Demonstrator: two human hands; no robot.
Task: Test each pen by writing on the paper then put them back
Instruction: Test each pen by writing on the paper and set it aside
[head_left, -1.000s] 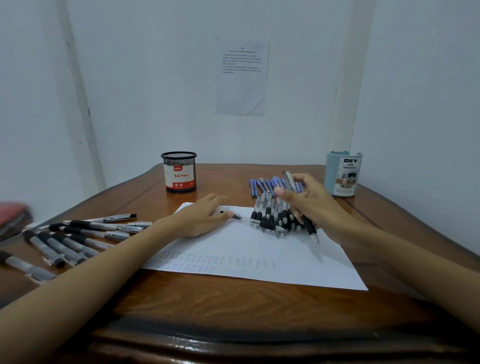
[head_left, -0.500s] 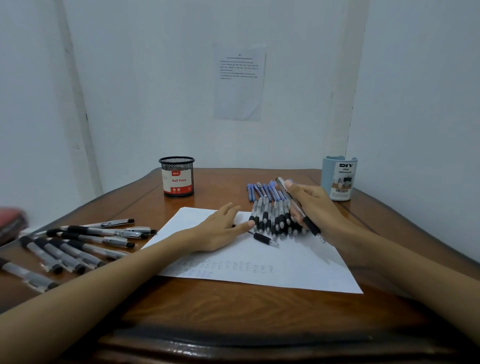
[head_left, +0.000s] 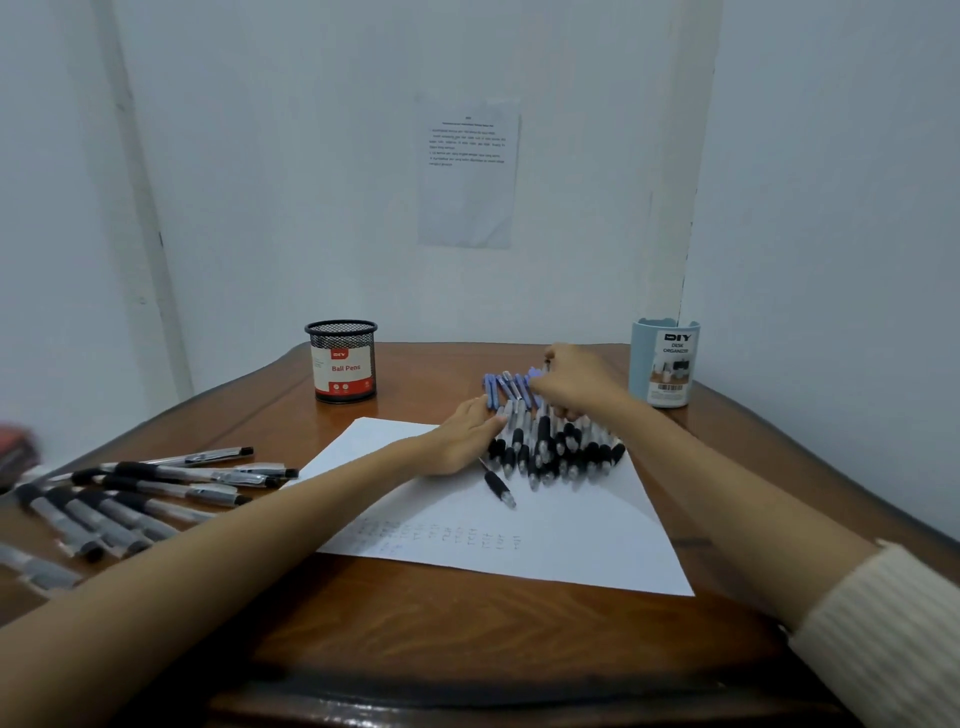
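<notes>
Your left hand (head_left: 465, 439) is lying flat and relaxed on the paper (head_left: 545, 540), fingertips touching the black-grip pens (head_left: 563, 449) heaped at its far edge. Your right hand (head_left: 579, 387) is curling over the blue pens (head_left: 506, 387), pinching a dark pen end (head_left: 546, 362) (the rest is hidden). A single pen (head_left: 498, 486) is lying apart on the sheet.

Left hand (head_left: 462, 436) flat on the paper (head_left: 571, 540) beside the pen row (head_left: 561, 452) — right hand (head_left: 582, 387) over its far end.
</notes>
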